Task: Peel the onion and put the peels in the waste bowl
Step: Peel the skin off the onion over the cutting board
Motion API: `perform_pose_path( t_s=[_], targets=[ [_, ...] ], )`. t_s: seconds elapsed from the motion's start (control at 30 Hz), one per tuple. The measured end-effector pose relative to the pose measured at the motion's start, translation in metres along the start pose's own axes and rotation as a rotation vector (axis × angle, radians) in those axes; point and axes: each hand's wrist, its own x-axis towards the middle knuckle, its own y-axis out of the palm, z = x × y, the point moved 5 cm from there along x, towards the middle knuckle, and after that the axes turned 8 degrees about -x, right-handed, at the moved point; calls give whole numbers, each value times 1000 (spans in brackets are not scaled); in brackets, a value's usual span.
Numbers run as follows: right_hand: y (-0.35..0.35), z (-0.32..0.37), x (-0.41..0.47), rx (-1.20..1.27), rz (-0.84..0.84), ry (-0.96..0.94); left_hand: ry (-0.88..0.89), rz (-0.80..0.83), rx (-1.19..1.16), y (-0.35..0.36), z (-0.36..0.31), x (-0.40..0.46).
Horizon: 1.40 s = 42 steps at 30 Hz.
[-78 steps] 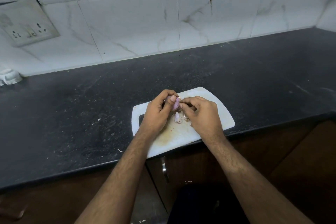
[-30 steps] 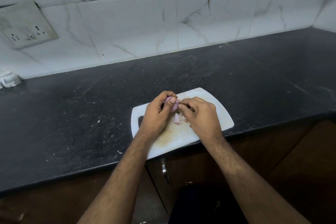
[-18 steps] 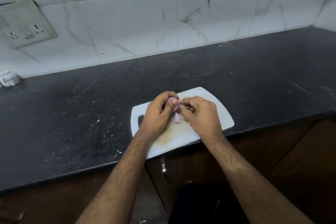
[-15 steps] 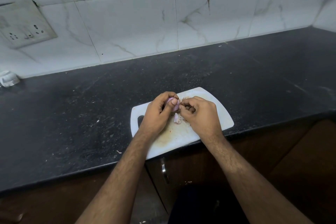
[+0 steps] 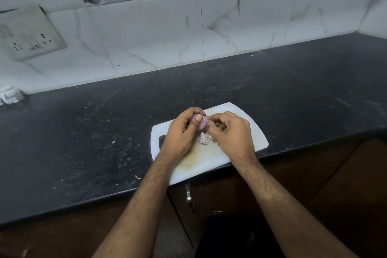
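A small pinkish-purple onion (image 5: 202, 124) is held just above a white cutting board (image 5: 247, 132). My left hand (image 5: 181, 134) grips it, with the thumb across its front. My right hand (image 5: 231, 132) is curled beside the onion and pinches at its right end, where brownish skin shows. A few pale peel pieces (image 5: 204, 140) lie on the board under my hands. No waste bowl is in view.
The board sits at the front edge of a black stone counter (image 5: 83, 136) speckled with crumbs. A white tiled wall with a socket plate (image 5: 31, 35) runs behind. A small white object (image 5: 10, 94) stands at the far left. Brown cabinet doors lie below.
Both hands have stayed over the board. The onion has turned slightly in my left hand, and my right fingers keep working at its right end.
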Motion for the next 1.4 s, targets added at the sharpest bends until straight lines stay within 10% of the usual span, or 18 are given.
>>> perform_pose_path(
  t_s=[1.4],
  targets=[
    [-2,2,0,46,31,-25,-107,-42,-293,3,-5,-4]
  ],
)
